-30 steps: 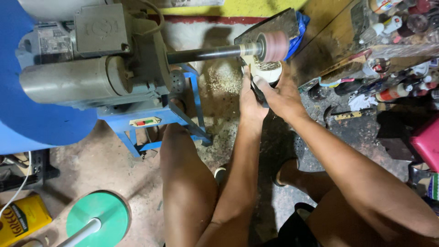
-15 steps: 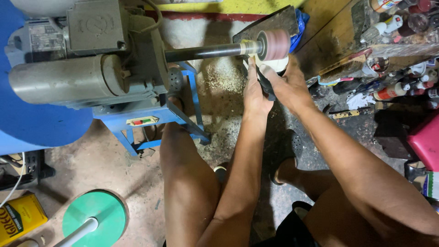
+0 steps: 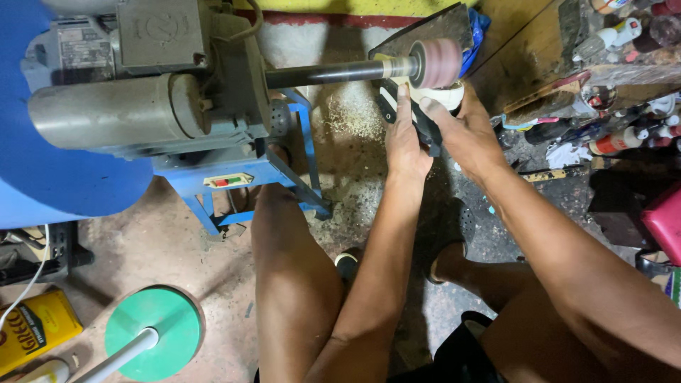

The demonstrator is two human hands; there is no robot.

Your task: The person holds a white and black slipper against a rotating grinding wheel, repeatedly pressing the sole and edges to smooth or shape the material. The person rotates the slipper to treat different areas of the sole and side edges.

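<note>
From my seat the biggest thing is the grey motor unit point(image 3: 135, 106) on its blue stand point(image 3: 234, 177), well off to the left of my fingers. Its dark shaft point(image 3: 323, 72) runs right toward them and ends in the pink sanding drum point(image 3: 434, 62), just above my fingertips.

What has changed: over the last second the whole view has slid, so the machine now sits lower and more to the right in frame, while my hands stay pressed up at the drum. The workpiece has gone from hanging a little under the drum to sitting tight against its underside. I judge the sanding pass is ongoing, with the contact edge being worked round.

My left hand point(image 3: 406, 142) is clenched around the dark sole-shaped piece point(image 3: 418, 124), thumb stretched up along it toward the drum. My right hand point(image 3: 464, 135) grips the same piece from the other side, fingers curled over its pale upper rim point(image 3: 443, 96). So the piece is pinched between both hands, touching the drum's lower face as far as I can tell.

Containers: right of my right-hand fingers, a wooden shelf point(image 3: 560, 64) holds small bottles and tubes point(image 3: 617, 138); their contents I cannot make out. Far down-left of my fingers lies a yellow can point(image 3: 35, 326), closed as far as I can see. Sawdust point(image 3: 355, 117) lies on the floor just left of my left fingers.
</note>
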